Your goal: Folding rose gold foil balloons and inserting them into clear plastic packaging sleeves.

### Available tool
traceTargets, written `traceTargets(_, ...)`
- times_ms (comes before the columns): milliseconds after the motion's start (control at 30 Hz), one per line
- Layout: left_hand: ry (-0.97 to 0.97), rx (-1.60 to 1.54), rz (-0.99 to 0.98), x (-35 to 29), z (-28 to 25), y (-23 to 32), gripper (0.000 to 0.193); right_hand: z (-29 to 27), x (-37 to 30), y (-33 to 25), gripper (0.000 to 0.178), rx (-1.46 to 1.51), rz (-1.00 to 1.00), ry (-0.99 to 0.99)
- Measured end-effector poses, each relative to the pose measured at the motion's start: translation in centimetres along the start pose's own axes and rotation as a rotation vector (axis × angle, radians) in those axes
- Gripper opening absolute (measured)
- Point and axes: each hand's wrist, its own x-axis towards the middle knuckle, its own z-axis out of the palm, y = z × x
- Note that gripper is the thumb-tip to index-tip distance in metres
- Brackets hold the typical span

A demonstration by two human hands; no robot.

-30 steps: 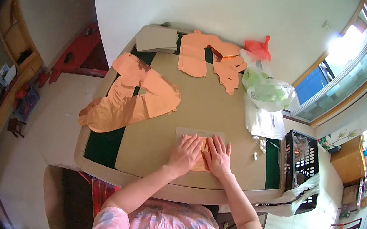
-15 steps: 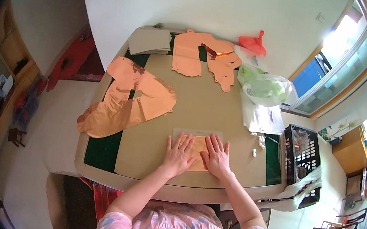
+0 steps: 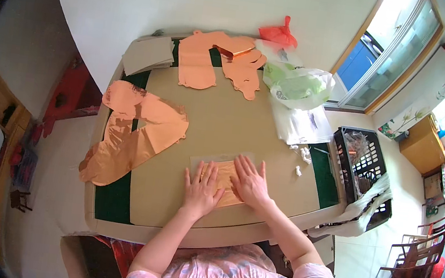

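1. Pressing down with both palms. Left hand (image 3: 202, 191) lies flat, fingers fanned wide, on the left part of the packet (image 3: 229, 185); it grips nothing.
2. Right hand (image 3: 250, 186) is flat too, fingers extended, thumb angled inward, on the right part. No grasp here either; spread palms probably share the pressure and keep the foil from springing up.
3. Packet: folded copper foil, near the table's front edge, between and partly under the hands. Its spot in front of the body likely lets both arms bear on it evenly.
4. Sleeve (image 3: 215, 159), see-through, shows beyond the packet's far edge. Cannot tell whether the packet lies on it or inside it.
5. Board (image 3: 233, 115), tan, lies under the work, presumably as a firm, smooth surface over the green cloth (image 3: 113, 203).
6. 2 larger foils lie flat and apart from the hands: left foil (image 3: 163, 126) and far foil (image 3: 197, 68). Being set outward seems to leave working room.
7. Right side: bag (image 3: 302, 87), clear sheets (image 3: 302, 125) beneath its near edge, white scraps (image 3: 305, 154); crate (image 3: 372, 164) just beyond the table.
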Motion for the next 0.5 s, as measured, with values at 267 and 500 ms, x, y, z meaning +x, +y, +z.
traceTargets(267, 0.001, 0.020, 0.011, -0.1, 0.1, -0.4, 0.076, 0.1, -0.1, 1.6, 0.058, 0.033, 0.039, 0.019)
traceTargets(500, -0.077, 0.113, -0.049, -1.0, -1.6, -2.7, 0.076, 0.1, -0.1, 1.9, 0.058, 0.027, 0.046, 0.000)
